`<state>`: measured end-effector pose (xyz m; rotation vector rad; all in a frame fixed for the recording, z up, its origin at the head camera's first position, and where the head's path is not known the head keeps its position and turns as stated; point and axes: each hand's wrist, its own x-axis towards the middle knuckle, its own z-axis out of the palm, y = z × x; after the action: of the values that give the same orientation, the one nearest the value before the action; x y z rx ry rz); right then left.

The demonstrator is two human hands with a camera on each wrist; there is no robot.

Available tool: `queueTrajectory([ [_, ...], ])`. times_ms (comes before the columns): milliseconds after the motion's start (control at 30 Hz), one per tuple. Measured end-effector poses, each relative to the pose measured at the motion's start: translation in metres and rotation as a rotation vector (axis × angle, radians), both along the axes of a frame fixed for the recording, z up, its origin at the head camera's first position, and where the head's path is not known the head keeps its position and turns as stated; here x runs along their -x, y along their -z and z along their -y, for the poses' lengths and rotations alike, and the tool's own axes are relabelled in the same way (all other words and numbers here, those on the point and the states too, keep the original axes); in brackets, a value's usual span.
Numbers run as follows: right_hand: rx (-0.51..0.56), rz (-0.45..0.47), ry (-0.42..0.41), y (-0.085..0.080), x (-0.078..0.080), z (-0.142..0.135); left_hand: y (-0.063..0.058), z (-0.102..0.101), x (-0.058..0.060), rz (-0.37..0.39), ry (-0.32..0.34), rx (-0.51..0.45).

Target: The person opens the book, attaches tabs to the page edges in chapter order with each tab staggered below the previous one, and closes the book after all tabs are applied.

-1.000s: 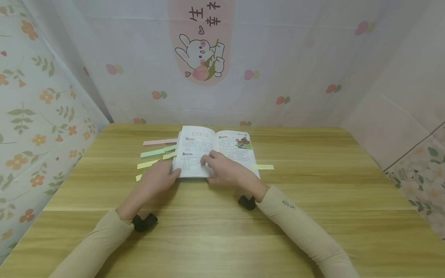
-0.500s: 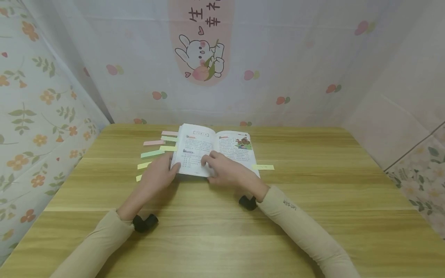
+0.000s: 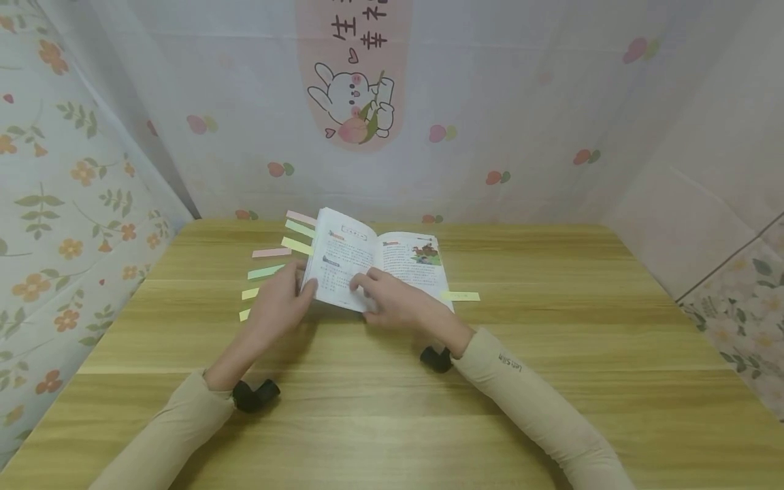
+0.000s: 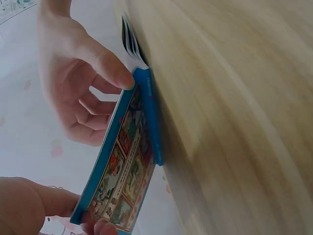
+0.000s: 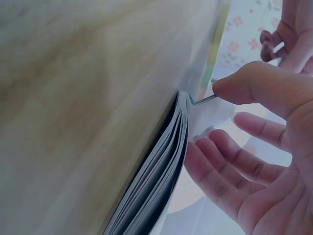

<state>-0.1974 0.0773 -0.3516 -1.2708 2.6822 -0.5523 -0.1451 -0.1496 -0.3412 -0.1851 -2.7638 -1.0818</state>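
An open book point(image 3: 349, 255) lies on the table, its left half lifted and tilted up. My left hand point(image 3: 280, 292) grips the left edge, thumb on the page and fingers beneath. In the left wrist view those fingertips pinch the blue-edged, illustrated cover point(image 4: 124, 171). My right hand point(image 3: 392, 299) holds the bottom edge near the spine, fingers over the left page and thumb below. Pink, green and yellow paper tabs point(image 3: 298, 246) stick out from the raised pages. Another yellow tab point(image 3: 462, 297) juts from the right side.
Several pink, green and yellow paper strips point(image 3: 271, 252) lie on the wooden table point(image 3: 367, 422) left of the book, partly behind my left hand. A printed cloth with a rabbit point(image 3: 355, 95) hangs at the table's back edge. Floral cloth point(image 3: 73, 204) hangs on the left.
My left hand has raised the book's left half off the table, tilting it. Its tabs rose with it, while the strips on the table stayed. My right hand has hardly moved.
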Motion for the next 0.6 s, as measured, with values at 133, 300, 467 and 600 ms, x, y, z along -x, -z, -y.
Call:
queueTrajectory([
  [133, 0.016, -0.024, -0.027, 0.0006, 0.0000, 0.0015, -0.0007, 0.0006, 0.0002, -0.049, 0.021, -0.035],
  [300, 0.036, -0.032, -0.042, 0.0013, -0.0011, 0.0030, -0.0023, -0.0003, -0.0005, -0.096, 0.051, -0.073],
  [467, 0.072, -0.022, -0.063, 0.0019, -0.0031, 0.0038, -0.0056, -0.0029, -0.0028, -0.154, 0.074, -0.138],
  [600, 0.090, -0.030, -0.072, 0.0028, -0.0041, 0.0053, -0.0090, -0.0066, -0.0044, -0.205, 0.094, -0.194],
])
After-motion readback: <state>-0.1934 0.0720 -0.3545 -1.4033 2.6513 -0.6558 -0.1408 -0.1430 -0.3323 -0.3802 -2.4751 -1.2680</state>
